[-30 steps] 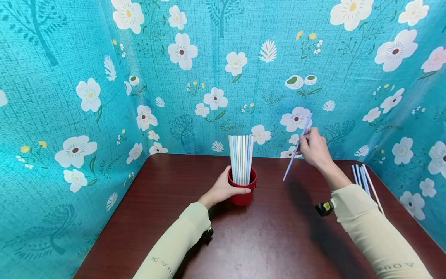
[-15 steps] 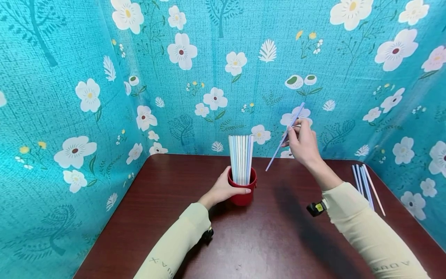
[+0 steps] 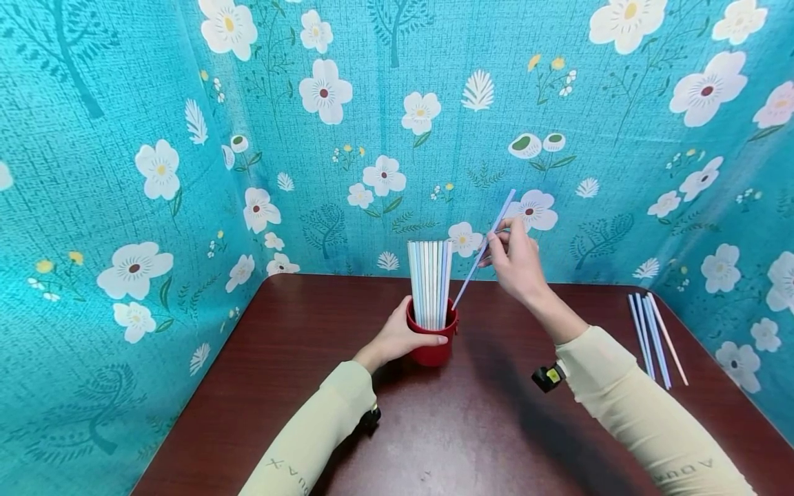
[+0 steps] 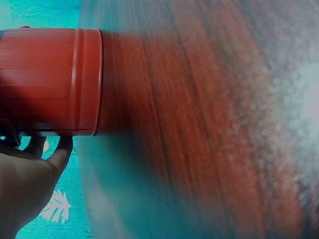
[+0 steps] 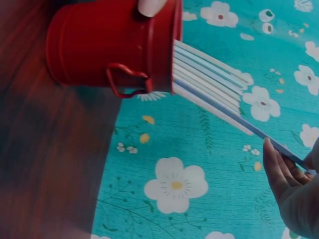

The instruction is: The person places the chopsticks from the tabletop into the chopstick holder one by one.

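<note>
A small red bucket (image 3: 432, 355) stands upright on the table, holding a bunch of pale blue, white and lilac straws (image 3: 429, 282). My left hand (image 3: 400, 334) grips it from the left, the thumb lying across its front below the rim. Between the thumb and fingers of my right hand (image 3: 515, 258) is a lilac straw (image 3: 474, 267), tilted, its lower end at the right side of the bucket's rim. In the right wrist view this held straw (image 5: 279, 148) lines up with the bunch, and a small wire handle (image 5: 124, 82) shows on the bucket's side.
Several loose straws (image 3: 651, 341), blue, lilac and pale pink, lie on the dark red-brown table (image 3: 310, 303) near its right edge. A turquoise floral cloth (image 3: 384, 207) hangs right behind the table and along both sides.
My right hand has moved left and slightly down with the lilac straw, whose lower end has come to the bucket's rim. The left hand and bucket have stayed in place.
</note>
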`<action>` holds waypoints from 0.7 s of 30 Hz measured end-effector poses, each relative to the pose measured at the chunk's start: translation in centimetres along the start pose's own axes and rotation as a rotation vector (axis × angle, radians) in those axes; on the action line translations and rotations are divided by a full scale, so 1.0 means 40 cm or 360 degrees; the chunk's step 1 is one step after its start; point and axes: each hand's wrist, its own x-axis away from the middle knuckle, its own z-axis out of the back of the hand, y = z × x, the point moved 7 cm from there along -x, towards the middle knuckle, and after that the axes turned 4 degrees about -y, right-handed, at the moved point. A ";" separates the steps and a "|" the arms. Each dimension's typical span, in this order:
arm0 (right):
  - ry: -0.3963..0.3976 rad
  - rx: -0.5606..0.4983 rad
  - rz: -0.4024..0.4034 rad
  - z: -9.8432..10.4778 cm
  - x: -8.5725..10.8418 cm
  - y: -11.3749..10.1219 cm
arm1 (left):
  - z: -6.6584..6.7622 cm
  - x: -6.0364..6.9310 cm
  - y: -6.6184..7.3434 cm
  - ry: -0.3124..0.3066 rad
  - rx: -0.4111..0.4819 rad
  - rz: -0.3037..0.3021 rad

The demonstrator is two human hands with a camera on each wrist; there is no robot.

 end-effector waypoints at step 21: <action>-0.0118 0.0048 0.0028 -0.066 0.014 0.026 | 0.001 -0.001 0.000 -0.0003 0.0016 0.0017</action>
